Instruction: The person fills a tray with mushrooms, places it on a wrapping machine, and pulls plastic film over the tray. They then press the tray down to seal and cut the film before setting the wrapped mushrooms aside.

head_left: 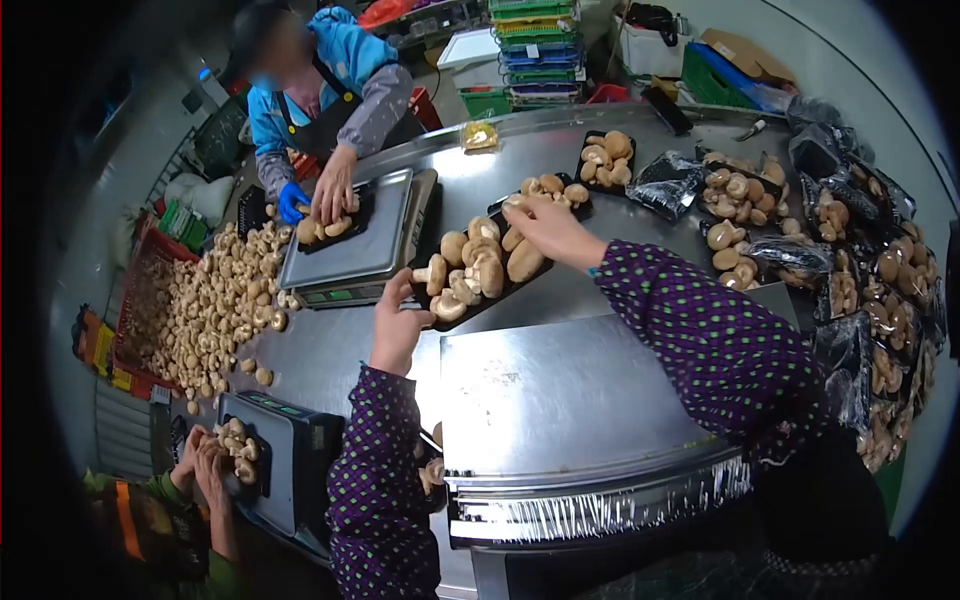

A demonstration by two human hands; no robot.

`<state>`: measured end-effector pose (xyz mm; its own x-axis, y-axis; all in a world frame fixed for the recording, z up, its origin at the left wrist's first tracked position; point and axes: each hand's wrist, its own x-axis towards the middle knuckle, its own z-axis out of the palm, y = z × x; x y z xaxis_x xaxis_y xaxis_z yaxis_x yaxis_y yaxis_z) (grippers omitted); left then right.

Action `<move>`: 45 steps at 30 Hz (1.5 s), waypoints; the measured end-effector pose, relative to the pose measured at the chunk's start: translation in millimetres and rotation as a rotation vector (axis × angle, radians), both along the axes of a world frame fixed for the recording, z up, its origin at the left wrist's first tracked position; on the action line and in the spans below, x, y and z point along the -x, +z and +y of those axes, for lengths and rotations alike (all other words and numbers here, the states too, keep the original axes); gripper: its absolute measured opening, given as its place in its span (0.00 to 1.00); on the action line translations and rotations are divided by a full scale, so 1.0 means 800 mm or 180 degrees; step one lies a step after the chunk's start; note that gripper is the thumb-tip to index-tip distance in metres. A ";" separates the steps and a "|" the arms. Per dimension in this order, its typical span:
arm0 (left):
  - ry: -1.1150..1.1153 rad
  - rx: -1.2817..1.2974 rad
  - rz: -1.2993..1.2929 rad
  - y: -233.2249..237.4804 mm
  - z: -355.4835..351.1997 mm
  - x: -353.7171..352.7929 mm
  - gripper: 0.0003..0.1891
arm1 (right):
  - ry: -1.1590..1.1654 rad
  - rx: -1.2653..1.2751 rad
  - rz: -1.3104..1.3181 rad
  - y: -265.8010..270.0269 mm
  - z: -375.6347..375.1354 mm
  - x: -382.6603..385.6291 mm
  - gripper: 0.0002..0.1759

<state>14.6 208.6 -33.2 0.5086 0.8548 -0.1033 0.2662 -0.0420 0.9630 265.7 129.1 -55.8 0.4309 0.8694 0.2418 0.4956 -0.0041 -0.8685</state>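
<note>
Tray base mostly hidden under mushrooms (486,275); right fingertips hard to make out among the caps, view corners black. Steel worktop (325,345), loose mushroom pile (215,300) off left, stacked crates (538,55) behind. Black tray (497,301) sits between the hands: left hand (398,330) half open at its left end, right hand (552,232) bent near its right end. Can't tell if either grips.
</note>
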 end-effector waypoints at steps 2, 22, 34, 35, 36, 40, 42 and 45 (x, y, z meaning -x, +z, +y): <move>-0.0132 -0.0011 -0.0073 0.034 -0.018 0.001 0.39 | -0.0130 0.0185 -0.0143 0.070 -0.057 0.009 0.29; -0.0915 -0.2801 0.1797 0.058 -0.274 0.120 0.21 | -0.1318 0.1666 -0.0584 0.131 -0.536 0.081 0.25; -0.1394 0.1258 0.0799 0.087 -0.332 0.172 0.14 | -0.0402 0.1503 0.2584 0.153 -0.578 0.132 0.15; -0.1387 0.1902 0.0249 0.106 -0.343 0.185 0.15 | -0.0567 0.1402 0.2964 0.167 -0.591 0.148 0.14; -0.1386 0.2517 -0.0328 0.126 -0.353 0.186 0.15 | -0.0428 0.0683 0.3679 0.171 -0.598 0.155 0.12; -0.0094 0.0584 -0.2528 0.192 -0.328 0.048 0.11 | -0.0865 -0.2171 0.3630 0.227 -0.472 0.103 0.08; -0.0715 -0.0750 -0.1968 0.147 -0.257 -0.036 0.12 | -0.1131 -0.2064 0.2663 0.182 -0.387 0.053 0.10; -0.0598 -0.1643 0.0761 0.050 -0.213 -0.078 0.10 | -0.1482 -0.0406 0.0690 0.017 -0.337 -0.017 0.13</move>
